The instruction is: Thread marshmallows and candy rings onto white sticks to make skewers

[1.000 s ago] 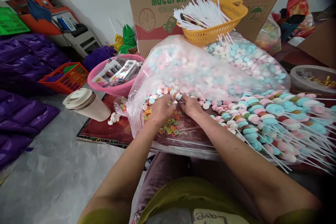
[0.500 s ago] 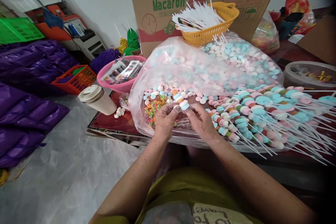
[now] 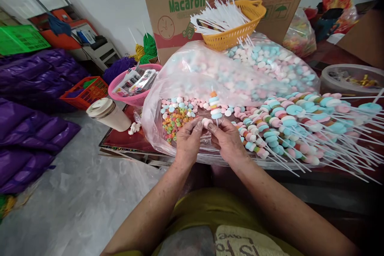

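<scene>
Right now, the left hand (image 3: 188, 140) pinches a soft pink candy (image 3: 206, 122) with its fingertips. Close beside it, the right hand (image 3: 229, 138) grips a stick of candies (image 3: 216, 111) that points up, just in front of the big plastic bag (image 3: 187, 70). Little colorful rings (image 3: 175, 124) lie to the left.

Orange, white and blue bands stripe the candy skewer (image 3: 215, 111), and the held marshmallow (image 3: 206, 121) is pale pink. Ring candies (image 3: 174, 123) mix orange, yellow and green; the counter (image 3: 118, 140) is dark red.
</scene>
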Motion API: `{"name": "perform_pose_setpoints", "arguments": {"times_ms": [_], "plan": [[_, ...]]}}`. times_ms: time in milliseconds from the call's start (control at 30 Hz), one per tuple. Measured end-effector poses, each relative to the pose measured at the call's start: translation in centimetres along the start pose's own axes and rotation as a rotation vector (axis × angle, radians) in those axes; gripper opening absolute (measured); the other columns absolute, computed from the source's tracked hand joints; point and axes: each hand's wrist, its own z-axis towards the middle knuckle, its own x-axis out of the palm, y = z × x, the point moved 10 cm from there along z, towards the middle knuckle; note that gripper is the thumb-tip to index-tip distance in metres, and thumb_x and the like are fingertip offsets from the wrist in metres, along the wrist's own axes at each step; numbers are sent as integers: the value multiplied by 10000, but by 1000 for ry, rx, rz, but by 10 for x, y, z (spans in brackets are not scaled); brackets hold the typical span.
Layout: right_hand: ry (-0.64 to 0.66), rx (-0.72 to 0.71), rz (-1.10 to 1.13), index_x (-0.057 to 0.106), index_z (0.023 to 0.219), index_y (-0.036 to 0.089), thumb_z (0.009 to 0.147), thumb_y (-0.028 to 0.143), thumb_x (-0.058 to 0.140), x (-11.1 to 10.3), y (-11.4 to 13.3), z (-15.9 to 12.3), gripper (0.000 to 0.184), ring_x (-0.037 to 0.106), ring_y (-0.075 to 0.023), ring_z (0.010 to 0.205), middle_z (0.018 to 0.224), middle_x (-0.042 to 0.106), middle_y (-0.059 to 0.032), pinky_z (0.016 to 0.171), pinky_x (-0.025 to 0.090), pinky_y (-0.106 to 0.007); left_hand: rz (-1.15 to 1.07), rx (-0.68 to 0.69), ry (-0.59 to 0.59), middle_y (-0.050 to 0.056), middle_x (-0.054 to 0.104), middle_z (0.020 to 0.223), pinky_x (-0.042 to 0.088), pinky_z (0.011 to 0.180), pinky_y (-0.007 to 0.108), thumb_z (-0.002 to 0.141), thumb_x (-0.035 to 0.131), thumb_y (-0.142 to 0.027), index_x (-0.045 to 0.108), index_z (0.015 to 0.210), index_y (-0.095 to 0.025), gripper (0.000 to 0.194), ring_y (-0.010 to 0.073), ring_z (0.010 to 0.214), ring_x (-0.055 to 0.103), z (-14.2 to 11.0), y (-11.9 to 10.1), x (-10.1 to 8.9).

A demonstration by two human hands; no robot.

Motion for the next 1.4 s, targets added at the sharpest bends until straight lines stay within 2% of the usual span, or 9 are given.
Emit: {"name": "perform_pose_setpoints", "arguments": {"times_ms": [133, 300, 367, 500, 667, 967, 1167, 1300, 1400], "plan": [[-73, 70, 179, 444, 663, 221, 620, 410, 723, -3, -10, -1, 340, 177, -28, 343, 455, 293, 117, 328, 104, -193, 3, 30, 13, 13, 693, 910, 482, 830, 267, 626, 758, -231, 695, 915, -203, 297, 143, 861, 622, -2, -2, 1], [-43, 82, 112, 465, 699, 218, 678, 418, 673, -7, -12, -5, 289, 169, -30, 354, 506, 349, 100, 336, 114, -201, -82, -33, -25, 6, 693, 791, 503, 738, 263, 558, 793, -228, 696, 825, -172, 290, 129, 745, 625, 8, 5, -6], [1, 16, -66, 464, 686, 211, 771, 437, 575, -14, -1, -13, 266, 231, -44, 378, 562, 421, 67, 355, 176, -215, -125, -53, -97, 4, 692, 759, 518, 687, 280, 547, 800, -257, 687, 808, -170, 297, 134, 697, 629, 13, 6, -17], [82, -227, -670, 403, 600, 202, 879, 367, 425, -21, 29, -43, 325, 390, -95, 511, 566, 448, 23, 494, 324, -240, -58, 35, -174, 10, 698, 751, 534, 653, 294, 570, 792, -290, 679, 863, -171, 335, 136, 653, 635, 20, -5, -33], [97, -372, -1067, 366, 602, 206, 876, 289, 386, -17, 35, -59, 287, 346, -96, 482, 513, 383, 43, 487, 273, -235, 120, 162, -180, 13, 707, 783, 534, 681, 258, 632, 752, -306, 691, 887, -171, 296, 128, 697, 642, 14, -17, -36], [113, -288, -1332, 410, 642, 199, 873, 289, 334, -15, 28, -57, 259, 399, -111, 496, 537, 466, 13, 503, 236, -248, 253, 308, -28, 52, 708, 873, 539, 708, 261, 673, 711, -242, 657, 967, -157, 311, 143, 771, 658, 8, -28, -25], [124, -143, -1641, 514, 724, 181, 863, 247, 347, -14, 33, -62, 227, 484, -140, 530, 610, 575, -36, 501, 161, -275, 687, 620, -11, 54, 696, 964, 533, 782, 271, 721, 621, -135, 657, 974, -174, 259, 153, 868, 655, -7, -48, -13], [178, -64, -1695, 539, 767, 183, 862, 208, 363, -9, 21, -63, 202, 534, -148, 585, 662, 617, -40, 505, 145, -282, 701, 615, -27, 56, 706, 933, 543, 725, 248, 743, 576, -123, 656, 964, -156, 237, 136, 801, 665, -8, -44, -12], [170, -52, -1668, 538, 765, 187, 866, 207, 368, -7, 15, -60, 199, 541, -146, 590, 653, 617, -31, 507, 151, -283, 695, 644, -15, 50, 711, 921, 539, 767, 271, 742, 567, -120, 673, 929, -164, 219, 144, 827, 664, -9, -41, -11]]}}
